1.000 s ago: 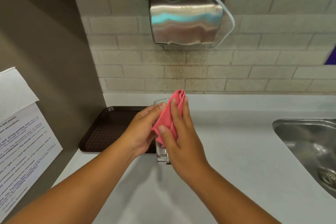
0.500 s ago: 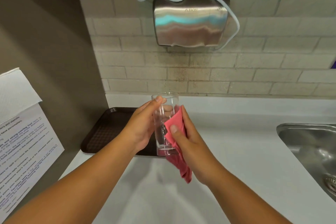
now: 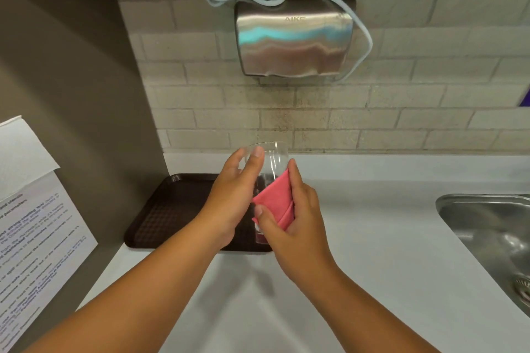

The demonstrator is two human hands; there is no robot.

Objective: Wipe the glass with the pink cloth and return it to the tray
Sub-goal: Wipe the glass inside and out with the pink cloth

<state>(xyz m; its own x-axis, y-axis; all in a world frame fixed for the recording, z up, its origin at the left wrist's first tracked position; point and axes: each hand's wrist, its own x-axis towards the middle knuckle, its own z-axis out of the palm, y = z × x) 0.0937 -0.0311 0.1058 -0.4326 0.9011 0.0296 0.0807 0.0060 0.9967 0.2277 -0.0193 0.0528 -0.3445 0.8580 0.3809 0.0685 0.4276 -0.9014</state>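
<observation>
A clear drinking glass is held upright in the air above the right end of the dark brown tray. My left hand grips its left side, thumb near the rim. My right hand presses a folded pink cloth against the glass's lower right side. The lower part of the glass is mostly hidden by the cloth and my fingers.
The tray lies on a pale counter against a brown side wall. A steel sink is at the right. A steel hand dryer hangs on the tiled wall above. Printed paper notices hang at the left.
The cloth slid down from the glass's rim to its lower side, baring the top. The cloth's loose tail, hanging half a second ago, is now gathered in my right hand.
</observation>
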